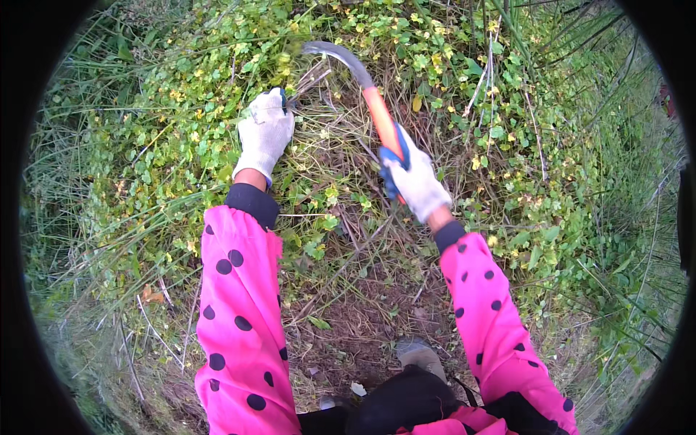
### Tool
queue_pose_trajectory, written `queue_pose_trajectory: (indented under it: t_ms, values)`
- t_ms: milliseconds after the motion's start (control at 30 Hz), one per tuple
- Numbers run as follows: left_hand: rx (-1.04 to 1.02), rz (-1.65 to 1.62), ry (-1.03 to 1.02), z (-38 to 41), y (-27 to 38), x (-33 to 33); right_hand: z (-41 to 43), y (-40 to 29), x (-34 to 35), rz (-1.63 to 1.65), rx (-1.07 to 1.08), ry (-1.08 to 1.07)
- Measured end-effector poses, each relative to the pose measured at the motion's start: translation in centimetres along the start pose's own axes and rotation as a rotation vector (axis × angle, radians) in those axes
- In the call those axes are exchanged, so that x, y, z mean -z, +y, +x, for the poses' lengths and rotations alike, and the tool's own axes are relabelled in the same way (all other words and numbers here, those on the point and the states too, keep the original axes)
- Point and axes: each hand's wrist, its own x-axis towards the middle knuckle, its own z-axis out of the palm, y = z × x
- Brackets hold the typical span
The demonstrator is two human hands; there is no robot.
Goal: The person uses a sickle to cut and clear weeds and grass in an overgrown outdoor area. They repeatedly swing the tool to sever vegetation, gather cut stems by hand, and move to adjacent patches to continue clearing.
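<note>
My right hand (414,176), in a white knit glove with a blue palm, grips the orange handle of a sickle (382,117). The curved grey blade (348,58) arcs up and to the left, its tip among low green leaves. My left hand (265,130), gloved the same way, is closed around a bunch of thin plant stems (312,79) just left of and below the blade. Its fingers are mostly hidden behind the back of the glove. Cut or dry stalks (326,130) lie flattened between the two hands.
Low leafy ground cover (179,117) with yellowing leaves spreads on both sides. Taller grass (614,293) stands at the right rim. Bare brown soil (353,348) with dry twigs lies near my shoe (413,348). A small white scrap (358,389) is on the ground.
</note>
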Motion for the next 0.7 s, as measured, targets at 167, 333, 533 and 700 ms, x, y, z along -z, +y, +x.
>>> queue_pose_trajectory:
  t_ms: [167,333,533,700]
  values:
    - [0.046,-0.054,-0.188,-1.5,-2.2,3.9,-6.6,5.2,0.5,-0.036,-0.076,-0.027]
    - [0.05,-0.221,-0.124,-6.4,-1.4,8.2,-20.0,3.2,4.9,0.186,-0.295,-0.066]
    - [0.261,-0.238,-0.405,-3.2,0.1,11.0,-10.5,0.4,0.8,0.411,-0.307,0.033]
    - [-0.16,-0.06,0.177,5.4,5.2,11.2,-14.6,2.6,-5.3,-0.185,0.181,-0.018]
